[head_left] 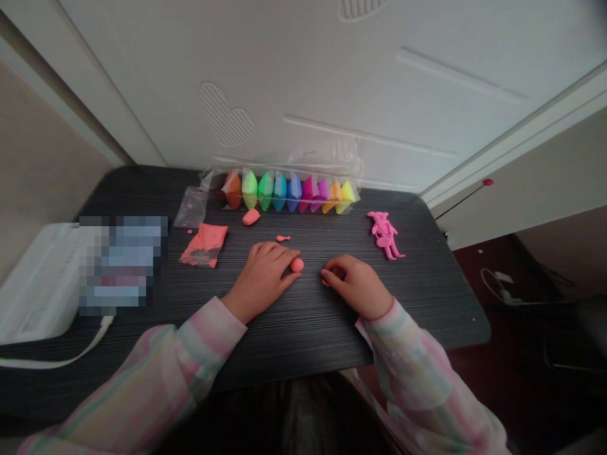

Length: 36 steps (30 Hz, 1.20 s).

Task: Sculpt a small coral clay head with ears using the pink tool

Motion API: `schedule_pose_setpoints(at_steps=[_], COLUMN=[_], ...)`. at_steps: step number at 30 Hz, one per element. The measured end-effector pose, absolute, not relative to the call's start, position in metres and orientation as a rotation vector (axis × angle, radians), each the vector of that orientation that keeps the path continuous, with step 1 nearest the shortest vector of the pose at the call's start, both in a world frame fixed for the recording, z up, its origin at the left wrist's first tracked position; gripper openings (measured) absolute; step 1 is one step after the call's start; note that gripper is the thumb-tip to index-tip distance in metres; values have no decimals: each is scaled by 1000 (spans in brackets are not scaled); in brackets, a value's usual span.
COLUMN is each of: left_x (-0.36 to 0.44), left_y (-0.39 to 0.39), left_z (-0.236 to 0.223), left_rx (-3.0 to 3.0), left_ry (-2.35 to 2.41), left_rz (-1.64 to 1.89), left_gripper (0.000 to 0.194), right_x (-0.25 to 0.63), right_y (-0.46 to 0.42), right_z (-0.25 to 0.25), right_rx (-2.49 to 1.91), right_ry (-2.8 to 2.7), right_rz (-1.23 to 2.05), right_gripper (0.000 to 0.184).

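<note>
At your far left, a white box lies on the dark table, with a pixelated screen-like object beside it. Next come a small clear bag and, nearer you, an opened packet of coral clay; to its right sits a coral lump, which looks unshaped. Your left hand has its thumb and index finger closed around a coral ball, just above the tabletop or on it; you can't tell which. The ball looks smoothly rounded, so its shaping seems well along, but it is joined to nothing. Just beyond those fingers lies a slim coral piece, shaped yet loose. Behind, a row of coloured clay packs stands in clear wrapping. Your right hand is curled, its fingertips at a tiny coral bit; whether they pinch it or merely touch it can't be told. Farther right, a pink figure lies apart from both hands, its head, body and limbs already together, seemingly complete.
</note>
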State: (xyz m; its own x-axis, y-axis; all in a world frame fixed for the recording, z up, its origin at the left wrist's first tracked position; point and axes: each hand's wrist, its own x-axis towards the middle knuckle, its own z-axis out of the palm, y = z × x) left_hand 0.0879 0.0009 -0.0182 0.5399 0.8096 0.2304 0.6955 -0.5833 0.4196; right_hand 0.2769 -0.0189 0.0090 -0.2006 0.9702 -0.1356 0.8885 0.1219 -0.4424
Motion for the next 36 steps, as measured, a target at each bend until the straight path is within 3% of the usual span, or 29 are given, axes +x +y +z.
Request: schedule_pose_setpoints(at_steps=[8, 13, 21, 28, 36], left_x=[87, 88, 88, 92, 95], left_y=[0, -2, -2, -8, -18], left_z=[-18, -18, -18, -11, -3], left_rx=[2503, 2476, 2367, 1699, 1525], left_ry=[1231, 1222, 1194, 1056, 1009], left_rz=[577, 586, 639, 887, 1060], left_gripper=[19, 26, 23, 49, 46], right_x=[270, 274, 275, 256, 241], right_y=[-15, -12, 0, 5, -5], right_z=[9, 9, 14, 15, 15], right_rx=[-1949, -1887, -1538, -1178, -985], right_ry=[-2256, -2188, -1663, -1165, -765], right_rz=[604, 730, 1230, 1526, 1780], right_gripper=[10, 11, 18, 9, 6])
